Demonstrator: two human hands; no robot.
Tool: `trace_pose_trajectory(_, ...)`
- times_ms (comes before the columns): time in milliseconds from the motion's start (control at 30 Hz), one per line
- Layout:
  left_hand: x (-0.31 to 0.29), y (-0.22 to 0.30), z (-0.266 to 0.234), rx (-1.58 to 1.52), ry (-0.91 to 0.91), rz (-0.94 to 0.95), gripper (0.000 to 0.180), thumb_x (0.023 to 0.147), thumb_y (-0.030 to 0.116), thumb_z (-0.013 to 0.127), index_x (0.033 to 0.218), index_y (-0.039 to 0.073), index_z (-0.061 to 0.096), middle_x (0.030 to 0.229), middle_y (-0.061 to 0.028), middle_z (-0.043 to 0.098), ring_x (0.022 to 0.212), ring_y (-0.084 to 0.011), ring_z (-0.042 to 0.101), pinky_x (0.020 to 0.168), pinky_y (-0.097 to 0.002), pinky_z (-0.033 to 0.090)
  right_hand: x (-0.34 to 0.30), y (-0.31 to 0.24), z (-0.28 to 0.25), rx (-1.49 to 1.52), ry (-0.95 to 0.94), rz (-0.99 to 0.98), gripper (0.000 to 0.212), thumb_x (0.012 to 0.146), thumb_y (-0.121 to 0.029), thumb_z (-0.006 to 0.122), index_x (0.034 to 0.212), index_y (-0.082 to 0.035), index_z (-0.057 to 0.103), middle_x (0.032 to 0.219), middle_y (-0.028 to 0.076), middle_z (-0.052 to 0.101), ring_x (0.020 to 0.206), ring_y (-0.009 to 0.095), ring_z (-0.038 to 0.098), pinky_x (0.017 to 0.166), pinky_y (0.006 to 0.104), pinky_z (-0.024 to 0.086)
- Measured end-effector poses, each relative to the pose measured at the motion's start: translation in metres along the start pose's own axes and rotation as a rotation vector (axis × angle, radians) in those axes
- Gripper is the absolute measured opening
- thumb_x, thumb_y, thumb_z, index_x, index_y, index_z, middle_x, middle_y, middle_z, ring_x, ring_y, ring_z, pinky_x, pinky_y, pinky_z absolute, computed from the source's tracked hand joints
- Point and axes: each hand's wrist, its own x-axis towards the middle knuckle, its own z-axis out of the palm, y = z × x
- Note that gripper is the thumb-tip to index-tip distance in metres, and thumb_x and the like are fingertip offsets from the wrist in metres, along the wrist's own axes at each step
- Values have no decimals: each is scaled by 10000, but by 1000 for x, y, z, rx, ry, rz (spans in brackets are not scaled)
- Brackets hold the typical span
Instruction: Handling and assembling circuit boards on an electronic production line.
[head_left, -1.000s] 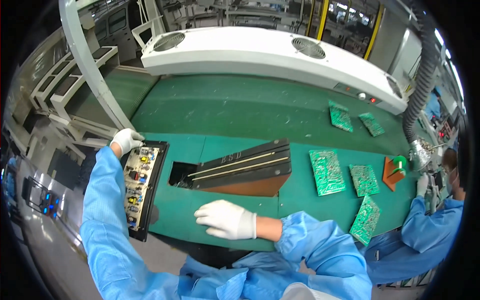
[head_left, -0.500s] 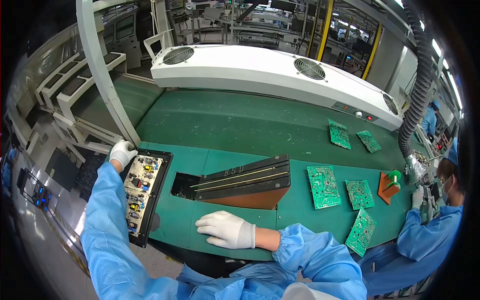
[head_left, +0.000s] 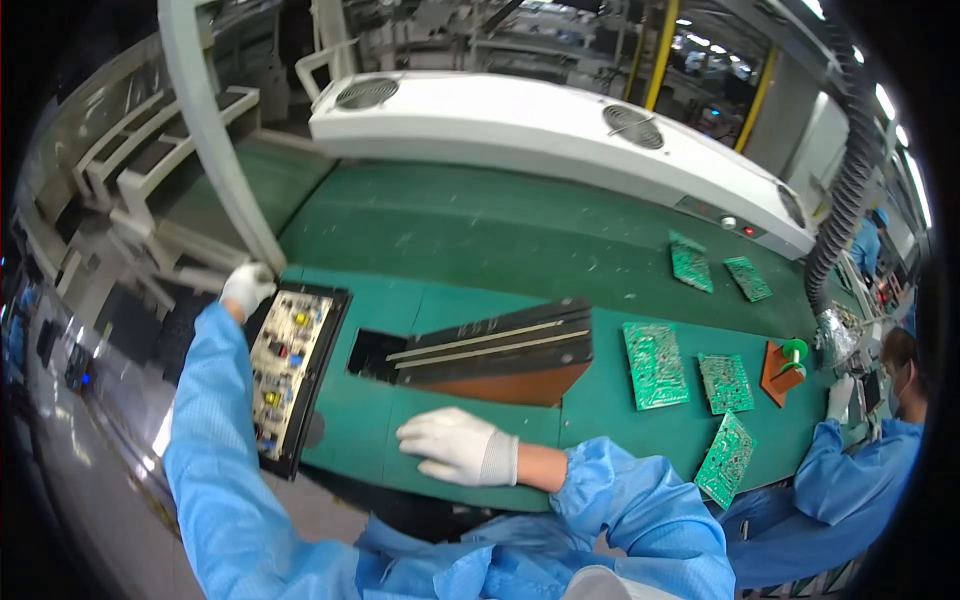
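While the left hand (head_left: pixel 248 288) stays at the far left corner of one black frame (head_left: pixel 317 370), its fingers are bent, but I cannot tell whether they close on it. The right hand (head_left: pixel 458 446) is one flat form, palm down on the green table (head_left: pixel 365 440), its fingers stretched and close together, with nothing visible held. The frame is at the left end of this table; its long axis runs away from the person, the far end leaning slightly to the right, and its populated side faces upward. The small parts in it are too blurred for counting. To its right there are one rectangular opening (head_left: pixel 368 352) and one wedge-shaped box (head_left: pixel 520 375), which bears two pale strips. Five green circuit boards (head_left: pixel 655 365) lie farther right: three on the table, two on the far green surface (head_left: pixel 480 215), near one white hood (head_left: pixel 520 115) with three fans. One orange stand (head_left: pixel 775 375) carries one green spool (head_left: pixel 796 350), near one seated co-worker (head_left: pixel 860 480).
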Motion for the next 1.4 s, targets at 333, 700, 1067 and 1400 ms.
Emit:
trace_pose_trajectory(333,8,-5,-9,-282,-84,-252,337,794,298,744,959,5,730,857,-120,724,783,-210,672,731,-348,515,9,-3,-10,-64,-37,11,308,846,-192,626,1109,-31,622,1233,135,588,1195,306,533,1009,433,415)
trace_pose_trajectory(700,-114,66,-31,17,-134,-43,306,822,298,677,965,30,705,900,-148,710,820,-286,672,775,-367,521,11,-14,-7,-96,-34,39,337,810,-148,671,1129,-50,624,1219,112,597,1175,298,545,1007,418,415)
trace_pose_trajectory(1067,-100,95,21,198,7,-65,463,838,435,631,1085,46,593,1077,-211,616,1039,-382,578,924,-462,459,6,2,-4,-40,0,-54,316,812,-188,639,1088,-38,603,1199,152,592,1129,339,555,959,448,451)
trace_pose_trajectory(1400,-112,113,28,116,163,-21,355,832,363,618,887,13,635,973,-240,617,954,-404,578,854,-482,462,-4,-4,0,-96,0,-21,328,858,-210,616,1148,-57,594,1251,123,581,1195,293,533,996,432,431)
